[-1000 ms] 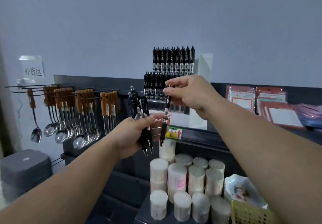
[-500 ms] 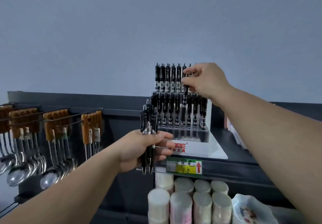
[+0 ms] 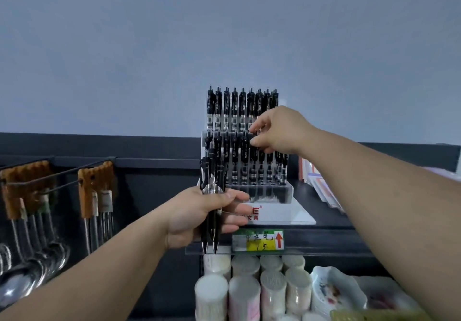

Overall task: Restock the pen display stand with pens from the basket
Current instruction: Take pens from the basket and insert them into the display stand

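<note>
Several pens point(image 3: 210, 178) sit clenched in left hand point(image 3: 197, 218); right hand point(image 3: 282, 131) pinches one racked pen point(image 3: 254, 154).

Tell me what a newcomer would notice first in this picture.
The pen display stand stands at centre on the dark shelf, with two rows of black pens. The right hand pinches a pen in its lower row. The left hand grips a bundle of pens just before the stand.
</note>
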